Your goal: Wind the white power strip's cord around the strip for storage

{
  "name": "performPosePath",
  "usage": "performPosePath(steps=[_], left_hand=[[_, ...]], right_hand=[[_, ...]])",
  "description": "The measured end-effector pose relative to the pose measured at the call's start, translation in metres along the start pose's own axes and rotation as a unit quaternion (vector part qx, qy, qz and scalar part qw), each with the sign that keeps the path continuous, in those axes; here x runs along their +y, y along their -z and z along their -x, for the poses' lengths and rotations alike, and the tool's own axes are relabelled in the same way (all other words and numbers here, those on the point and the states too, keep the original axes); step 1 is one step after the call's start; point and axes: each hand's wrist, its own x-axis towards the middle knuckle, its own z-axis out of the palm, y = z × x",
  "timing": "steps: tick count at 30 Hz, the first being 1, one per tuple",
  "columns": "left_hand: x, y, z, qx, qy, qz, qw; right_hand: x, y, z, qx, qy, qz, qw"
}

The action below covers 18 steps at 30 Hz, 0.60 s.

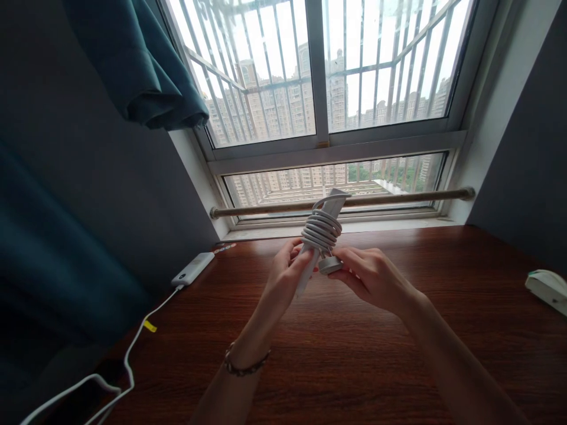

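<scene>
A white power strip [326, 213] is held upright above the wooden table [354, 342], with its white cord [321, 231] wound round it in several coils. My left hand [287, 273] is closed round the strip's lower end. My right hand [370, 275] pinches the white plug [330, 265] at the cord's end, just below the coils. A beaded bracelet [243, 366] is on my left wrist.
A white power bank [193, 268] lies at the table's back left, with a white cable [133, 348] running off the front left. A pale object [548, 287] sits at the right edge. Behind are a barred window [319, 88], a rod [398, 198] and teal curtains [137, 65].
</scene>
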Motion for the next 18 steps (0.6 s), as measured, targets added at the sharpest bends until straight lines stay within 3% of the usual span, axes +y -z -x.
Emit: performPosePath(steps=[5,10,18], left_hand=[[0.003,-0.002,0.003,0.015,-0.014,0.000,1.000],[0.000,-0.011,0.006,0.041,-0.064,-0.039,0.996],[0.001,-0.007,0.009,0.020,-0.100,-0.119,0.988]], right_hand=[[0.000,-0.003,-0.001,0.024,0.011,0.056,0.998],[-0.002,-0.013,-0.001,0.112,0.025,0.120,0.986],[-0.003,-0.021,-0.001,0.166,0.002,0.097,0.981]])
